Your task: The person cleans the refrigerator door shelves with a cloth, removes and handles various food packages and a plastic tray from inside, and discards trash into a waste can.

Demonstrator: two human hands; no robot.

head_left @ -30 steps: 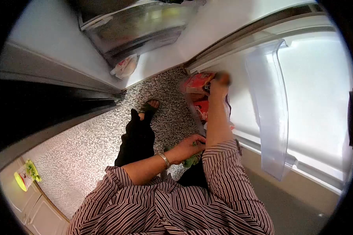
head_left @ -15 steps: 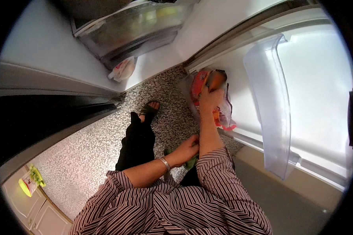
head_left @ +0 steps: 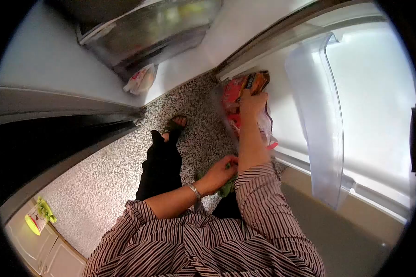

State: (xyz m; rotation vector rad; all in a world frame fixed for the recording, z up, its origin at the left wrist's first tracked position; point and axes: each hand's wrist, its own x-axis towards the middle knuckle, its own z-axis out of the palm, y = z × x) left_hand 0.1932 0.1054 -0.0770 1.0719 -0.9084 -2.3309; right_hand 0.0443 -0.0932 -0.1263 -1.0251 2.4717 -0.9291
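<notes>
Packet: orange-brown and black glossy packet (head_left: 259, 82), located beside the white inner face of the open refrigerator door (head_left: 374, 101), next to red printed packets (head_left: 232, 94).
Right hand: the person's bare right hand (head_left: 253, 105) reaches forward, fingers touching the near edge of the packet; whether they close around it cannot be told.
Left hand: the person's bare left hand (head_left: 218, 175) has its fingers curled on a crumpled green bundle (head_left: 226, 189), just beside the right forearm; bundle material cannot be told.
Left wrist: silver-coloured metal bracelet (head_left: 194, 190).
Door shelf: curved clear plastic shelf (head_left: 319, 124), to the right of the right hand and apart from it.
Drawer: transparent plastic drawer (head_left: 152, 39), upper left, with a white plastic bag with red print (head_left: 142, 81) below it.
Floor: black-and-white speckled floor (head_left: 101, 184).
</notes>
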